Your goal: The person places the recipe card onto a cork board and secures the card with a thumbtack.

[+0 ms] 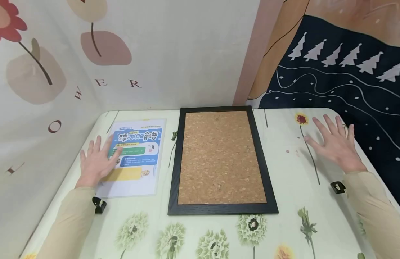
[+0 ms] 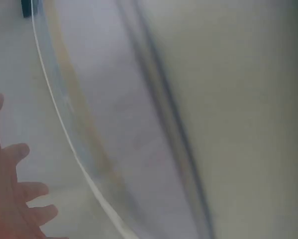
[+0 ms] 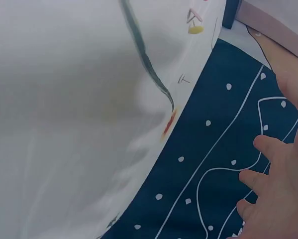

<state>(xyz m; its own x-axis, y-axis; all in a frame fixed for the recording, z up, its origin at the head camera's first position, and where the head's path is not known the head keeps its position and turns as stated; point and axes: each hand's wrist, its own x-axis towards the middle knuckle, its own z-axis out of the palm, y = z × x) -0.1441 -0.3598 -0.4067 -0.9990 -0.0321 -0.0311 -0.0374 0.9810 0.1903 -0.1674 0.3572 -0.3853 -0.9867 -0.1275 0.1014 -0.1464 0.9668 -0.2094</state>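
Centrally on the bench (image 1: 288, 194) lies a black frame (image 1: 223, 209) with a cork panel (image 1: 221, 158) in it. Left of the frame is a printed sheet (image 1: 138, 160); the left hand (image 1: 97, 162) overlaps its left edge, fingers spread wide, though contact cannot be told. The right hand (image 1: 337, 145), fingers also wide, is over the bench's right side.

head: left hand (image 1: 97, 162) hides part of sheet (image 1: 138, 176), small print (image 1: 135, 160) too small to read | left sleeve (image 1: 67, 223), right sleeve (image 1: 374, 208) cut off at bottom | red flower (image 1: 5, 21) cut off at left | left wrist: sheet blurred, left hand cut off at left | right wrist: right hand (image 3: 278, 184) cut off at right
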